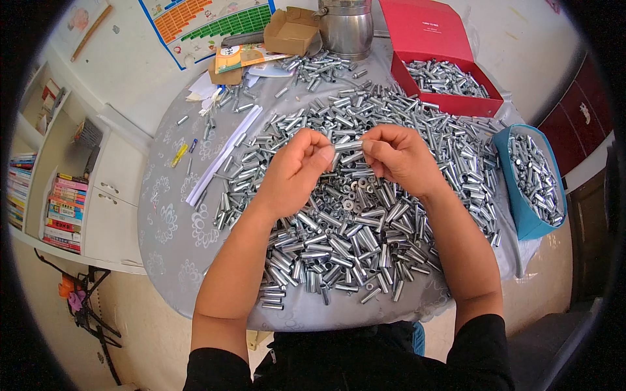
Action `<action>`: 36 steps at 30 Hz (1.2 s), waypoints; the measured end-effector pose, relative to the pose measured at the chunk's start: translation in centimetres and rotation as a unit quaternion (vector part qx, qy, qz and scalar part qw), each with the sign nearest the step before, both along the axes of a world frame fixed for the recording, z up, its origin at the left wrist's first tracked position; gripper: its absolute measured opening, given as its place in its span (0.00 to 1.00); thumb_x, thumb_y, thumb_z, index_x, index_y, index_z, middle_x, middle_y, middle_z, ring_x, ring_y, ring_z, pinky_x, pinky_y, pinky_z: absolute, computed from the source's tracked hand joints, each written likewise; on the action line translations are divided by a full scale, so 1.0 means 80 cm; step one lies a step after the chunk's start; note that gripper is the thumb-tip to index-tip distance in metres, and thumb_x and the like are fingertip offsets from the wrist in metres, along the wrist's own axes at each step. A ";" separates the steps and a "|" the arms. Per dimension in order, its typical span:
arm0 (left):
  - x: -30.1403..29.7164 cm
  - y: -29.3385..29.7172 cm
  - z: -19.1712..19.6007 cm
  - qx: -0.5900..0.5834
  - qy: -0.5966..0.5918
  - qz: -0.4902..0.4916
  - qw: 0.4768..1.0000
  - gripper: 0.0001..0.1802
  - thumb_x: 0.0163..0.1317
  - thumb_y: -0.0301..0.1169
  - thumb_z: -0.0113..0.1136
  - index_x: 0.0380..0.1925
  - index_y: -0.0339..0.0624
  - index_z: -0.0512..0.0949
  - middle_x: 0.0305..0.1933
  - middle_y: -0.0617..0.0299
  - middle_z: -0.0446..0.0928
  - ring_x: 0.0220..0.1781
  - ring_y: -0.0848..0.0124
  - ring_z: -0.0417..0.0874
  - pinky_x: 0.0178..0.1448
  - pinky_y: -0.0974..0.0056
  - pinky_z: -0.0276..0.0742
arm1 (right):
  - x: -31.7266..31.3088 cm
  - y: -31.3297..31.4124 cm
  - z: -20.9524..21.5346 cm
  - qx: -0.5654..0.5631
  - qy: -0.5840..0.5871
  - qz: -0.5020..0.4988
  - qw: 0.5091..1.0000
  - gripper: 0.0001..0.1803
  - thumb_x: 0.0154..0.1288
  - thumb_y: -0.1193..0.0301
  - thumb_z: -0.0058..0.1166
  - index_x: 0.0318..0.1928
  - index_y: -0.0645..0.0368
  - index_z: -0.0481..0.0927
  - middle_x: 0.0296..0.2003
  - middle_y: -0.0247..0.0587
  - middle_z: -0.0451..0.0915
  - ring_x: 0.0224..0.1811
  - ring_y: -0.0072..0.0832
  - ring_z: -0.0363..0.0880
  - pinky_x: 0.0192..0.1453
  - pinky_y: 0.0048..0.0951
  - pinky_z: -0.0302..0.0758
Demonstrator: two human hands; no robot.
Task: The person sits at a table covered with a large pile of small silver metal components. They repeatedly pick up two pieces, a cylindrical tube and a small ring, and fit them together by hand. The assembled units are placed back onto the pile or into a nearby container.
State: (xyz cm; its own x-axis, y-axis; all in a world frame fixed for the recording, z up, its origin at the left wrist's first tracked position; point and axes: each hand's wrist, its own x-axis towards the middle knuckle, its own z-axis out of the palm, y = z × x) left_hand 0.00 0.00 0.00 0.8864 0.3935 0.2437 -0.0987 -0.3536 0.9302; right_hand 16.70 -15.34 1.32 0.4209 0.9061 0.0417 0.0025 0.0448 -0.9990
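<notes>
A short shiny metal sleeve [349, 146] spans the gap between my two hands above the middle of a large pile. My left hand [297, 171] is closed, with thumb and forefinger pinched at the sleeve's left end. At its right end the fingertips of my right hand [403, 159] are pinched together too. Fingers hide both ends, so any smaller part there cannot be made out. Beneath my hands spreads a heap of loose metal sleeves [339, 244]. Small washers and nuts [349, 195] lie in the middle of it.
A patterned grey cloth covers the round table [171, 218]. An open red box [450, 104] and a blue fabric bin [506, 173] hold metal parts. A metal pot [347, 29] and cardboard box [290, 31] stand behind. A white strip [225, 156] and yellow tool [179, 155] lie left.
</notes>
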 end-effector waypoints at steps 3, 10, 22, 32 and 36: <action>0.002 -0.002 0.000 0.003 0.022 0.013 1.000 0.14 0.75 0.40 0.47 0.43 0.40 0.73 0.31 0.65 0.77 0.23 0.83 0.67 0.27 0.75 0.63 | 0.001 -0.003 0.002 -0.007 0.001 0.001 1.000 0.08 0.68 0.69 0.55 0.36 0.61 0.81 0.24 0.28 0.77 0.22 0.14 0.72 0.26 0.18 0.66; 0.004 -0.006 -0.003 -0.012 0.009 0.021 1.000 0.12 0.75 0.38 0.49 0.43 0.40 0.73 0.31 0.66 0.77 0.23 0.85 0.66 0.26 0.75 0.63 | 0.001 -0.004 0.002 -0.002 0.029 -0.032 0.999 0.08 0.69 0.69 0.54 0.35 0.60 0.81 0.24 0.28 0.77 0.21 0.14 0.72 0.24 0.19 0.66; 0.004 -0.005 -0.003 -0.020 0.011 0.020 1.000 0.12 0.75 0.38 0.49 0.41 0.40 0.73 0.31 0.67 0.76 0.24 0.84 0.67 0.28 0.76 0.64 | 0.000 -0.003 0.001 -0.003 0.015 -0.003 1.000 0.09 0.69 0.68 0.56 0.36 0.61 0.81 0.24 0.28 0.77 0.22 0.14 0.72 0.26 0.18 0.67; 0.005 -0.011 -0.001 -0.016 0.029 0.003 0.999 0.16 0.76 0.42 0.44 0.38 0.40 0.73 0.29 0.65 0.76 0.23 0.82 0.68 0.28 0.74 0.66 | -0.003 -0.003 0.004 -0.006 0.011 -0.017 1.000 0.08 0.68 0.70 0.55 0.35 0.62 0.81 0.24 0.29 0.77 0.22 0.15 0.73 0.26 0.19 0.68; 0.003 -0.006 -0.001 -0.018 0.055 0.003 0.998 0.17 0.77 0.43 0.43 0.39 0.41 0.72 0.29 0.64 0.76 0.23 0.81 0.69 0.27 0.74 0.65 | -0.007 -0.002 0.004 0.005 0.016 -0.019 1.000 0.08 0.68 0.70 0.54 0.36 0.62 0.81 0.24 0.29 0.77 0.22 0.15 0.73 0.26 0.19 0.69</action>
State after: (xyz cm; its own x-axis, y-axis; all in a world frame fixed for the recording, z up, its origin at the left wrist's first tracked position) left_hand 0.24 -0.50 -0.09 0.9050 0.4050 0.1301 0.0070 -0.3198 0.9474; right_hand 16.17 -15.51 1.60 0.4572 0.8886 0.0364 -0.0273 0.0549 -0.9981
